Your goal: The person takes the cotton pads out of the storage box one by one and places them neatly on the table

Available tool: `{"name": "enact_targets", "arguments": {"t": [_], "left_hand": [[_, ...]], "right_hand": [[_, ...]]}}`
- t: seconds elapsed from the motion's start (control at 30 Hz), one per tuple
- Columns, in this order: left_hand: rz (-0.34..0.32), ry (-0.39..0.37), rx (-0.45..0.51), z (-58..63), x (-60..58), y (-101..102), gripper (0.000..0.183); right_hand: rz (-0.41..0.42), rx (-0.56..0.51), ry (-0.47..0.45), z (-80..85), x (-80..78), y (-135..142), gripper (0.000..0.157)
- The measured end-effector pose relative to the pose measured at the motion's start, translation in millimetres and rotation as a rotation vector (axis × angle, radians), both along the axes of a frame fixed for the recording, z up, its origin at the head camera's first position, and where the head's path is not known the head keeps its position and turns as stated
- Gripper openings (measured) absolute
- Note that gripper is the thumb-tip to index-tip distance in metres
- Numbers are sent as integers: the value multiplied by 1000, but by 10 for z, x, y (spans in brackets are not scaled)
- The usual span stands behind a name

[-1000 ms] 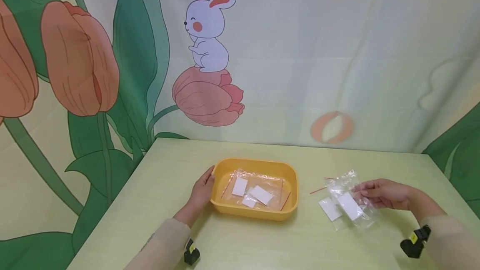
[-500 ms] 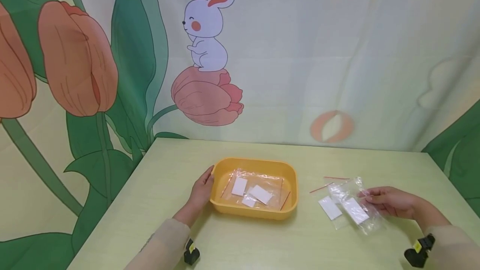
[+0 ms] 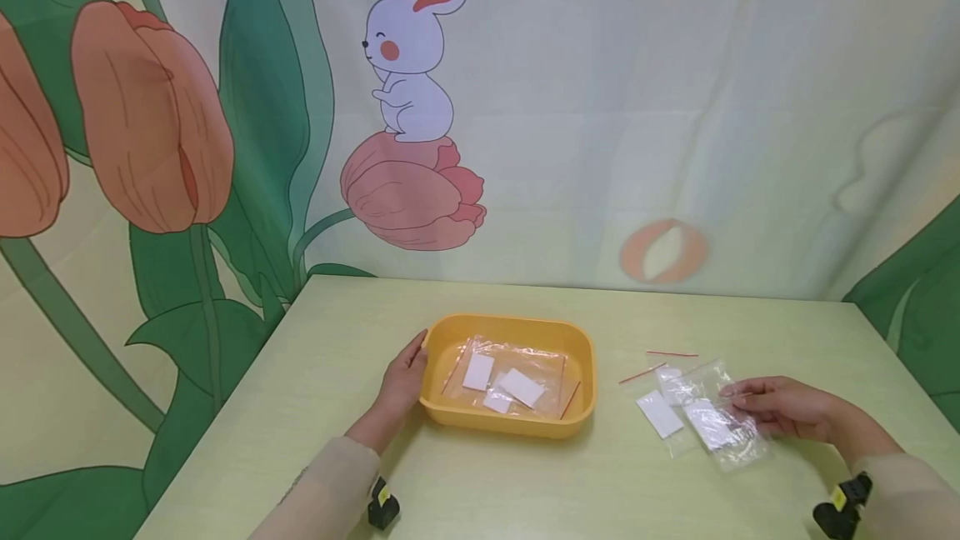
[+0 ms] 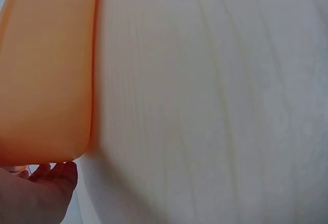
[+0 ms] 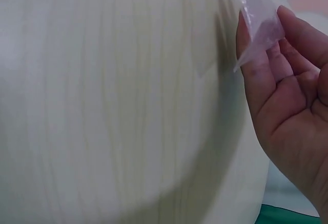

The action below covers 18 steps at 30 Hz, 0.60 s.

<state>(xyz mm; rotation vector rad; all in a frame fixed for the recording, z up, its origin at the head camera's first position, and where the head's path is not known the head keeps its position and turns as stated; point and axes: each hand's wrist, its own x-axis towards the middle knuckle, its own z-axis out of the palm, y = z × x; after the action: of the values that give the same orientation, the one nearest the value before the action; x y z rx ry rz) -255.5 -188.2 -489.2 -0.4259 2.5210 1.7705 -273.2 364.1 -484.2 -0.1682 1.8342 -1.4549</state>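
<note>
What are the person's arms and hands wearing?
The left sleeve and right sleeve are plain beige. Each wrist has a chunky black wrist camera with a yellow patch. The left hand and right hand have no gloves.

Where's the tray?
In the head view, the tray is on the table, between the left hand holding it and the bags at the right hand.
</note>
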Motion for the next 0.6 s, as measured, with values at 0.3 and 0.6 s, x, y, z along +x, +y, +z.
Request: {"name": "enact_targets", "arguments": {"t": [0.3, 0.6], "left_hand": [[-7, -3, -1, 8, 2, 1, 50], [-4, -14, -6, 19, 4, 0, 50]], "right_hand": [[-90, 291, 134, 63, 42, -85, 52], [-134, 541, 275, 104, 101, -269, 40]]}}
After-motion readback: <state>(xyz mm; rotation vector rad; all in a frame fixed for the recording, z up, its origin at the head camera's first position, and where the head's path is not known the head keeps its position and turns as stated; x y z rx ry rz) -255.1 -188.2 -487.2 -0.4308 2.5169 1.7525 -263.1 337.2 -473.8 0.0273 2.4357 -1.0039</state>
